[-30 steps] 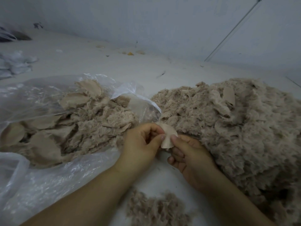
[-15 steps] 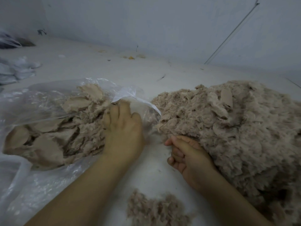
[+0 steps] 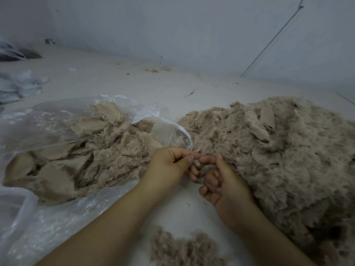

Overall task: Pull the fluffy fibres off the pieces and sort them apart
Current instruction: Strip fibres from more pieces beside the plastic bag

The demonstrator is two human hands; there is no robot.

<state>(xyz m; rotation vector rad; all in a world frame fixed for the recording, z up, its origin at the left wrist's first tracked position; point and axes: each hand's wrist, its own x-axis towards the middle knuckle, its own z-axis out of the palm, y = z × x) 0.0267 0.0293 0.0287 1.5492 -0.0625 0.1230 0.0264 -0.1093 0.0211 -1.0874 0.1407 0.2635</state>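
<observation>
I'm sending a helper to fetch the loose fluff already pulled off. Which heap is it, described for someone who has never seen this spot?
Start at the big heap on the right and the clear plastic bag on the left. Between the person's forearms, nearest the camera, lies the small fluff clump. Unlike its neighbours, it is bare on the surface and shows no flat pieces.

Bare white table [image 3: 172,212] forms a narrow lane between crinkled clear plastic bag [image 3: 48,217], left, and large beige fluffy-fibre heap [image 3: 288,160], right; small fibre tuft pile [image 3: 182,248] blocks its near end.
</observation>
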